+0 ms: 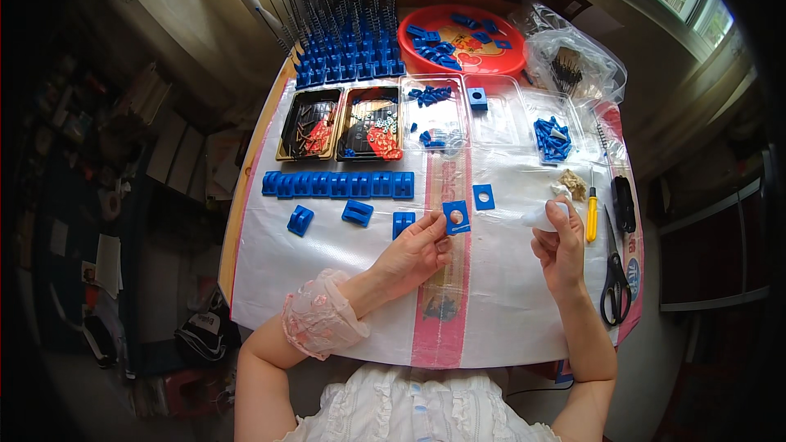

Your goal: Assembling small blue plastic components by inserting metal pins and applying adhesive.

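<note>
My left hand (416, 252) pinches a small blue square plate with a round hole (457, 217) by its lower corner, holding it above the white plastic sheet (327, 295). Off to the right, my right hand (559, 247) grips a small white object (547, 216) between thumb and fingers. A second blue square plate with a hole (484, 196) lies flat just beyond the held one. Three loose blue clip blocks (357, 213) rest left of my left hand, and a joined row of blue blocks (337, 184) lies behind them.
Two black trays (311, 124) and clear trays (508, 119) of small parts stand mid-table. A red bowl (463, 37) holds blue pieces beside a rack of springs on blue bases (348, 33). At the right edge lie a yellow-handled tool (591, 214), scissors (614, 274) and a plastic bag (573, 61).
</note>
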A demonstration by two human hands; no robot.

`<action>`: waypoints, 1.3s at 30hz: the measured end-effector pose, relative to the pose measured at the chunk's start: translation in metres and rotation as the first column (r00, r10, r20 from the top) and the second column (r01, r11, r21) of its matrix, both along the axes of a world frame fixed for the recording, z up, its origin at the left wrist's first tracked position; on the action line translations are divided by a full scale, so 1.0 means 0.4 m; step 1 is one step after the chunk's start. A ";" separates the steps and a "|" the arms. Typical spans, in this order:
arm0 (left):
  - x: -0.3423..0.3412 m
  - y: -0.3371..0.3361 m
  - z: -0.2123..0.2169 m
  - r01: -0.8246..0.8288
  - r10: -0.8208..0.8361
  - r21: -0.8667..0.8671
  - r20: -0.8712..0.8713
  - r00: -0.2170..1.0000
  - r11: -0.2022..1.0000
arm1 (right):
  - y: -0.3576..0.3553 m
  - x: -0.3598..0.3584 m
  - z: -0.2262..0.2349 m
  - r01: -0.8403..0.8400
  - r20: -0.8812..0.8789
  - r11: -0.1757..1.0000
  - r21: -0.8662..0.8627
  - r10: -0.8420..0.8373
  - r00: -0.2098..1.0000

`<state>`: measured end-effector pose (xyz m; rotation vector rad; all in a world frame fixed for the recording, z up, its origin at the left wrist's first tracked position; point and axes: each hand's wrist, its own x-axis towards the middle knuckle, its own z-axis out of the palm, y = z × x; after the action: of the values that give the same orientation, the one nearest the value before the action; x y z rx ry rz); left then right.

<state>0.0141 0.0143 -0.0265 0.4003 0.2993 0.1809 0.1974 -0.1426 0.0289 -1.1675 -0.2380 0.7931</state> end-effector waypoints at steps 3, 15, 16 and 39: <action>0.002 -0.003 0.012 -0.012 0.012 -0.007 -0.022 1.000 1.000 | -0.001 0.002 -0.005 -0.021 0.005 1.000 0.008 0.021 1.000; 0.000 -0.001 0.004 -0.006 0.006 -0.008 -0.003 1.000 1.000 | -0.001 0.001 -0.003 -0.057 0.069 0.998 -0.015 0.058 0.996; 0.001 -0.001 0.002 -0.009 0.008 -0.011 -0.005 1.000 1.000 | -0.002 0.001 -0.005 -0.058 0.064 0.998 -0.009 0.059 0.996; 0.000 -0.001 0.004 -0.006 0.007 -0.007 0.016 1.000 1.000 | -0.007 0.007 -0.003 -0.031 0.019 0.999 0.039 0.030 0.999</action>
<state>0.0140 0.0138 -0.0247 0.3914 0.2855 0.1893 0.2003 -0.1453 0.0275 -1.1370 -0.2862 0.8012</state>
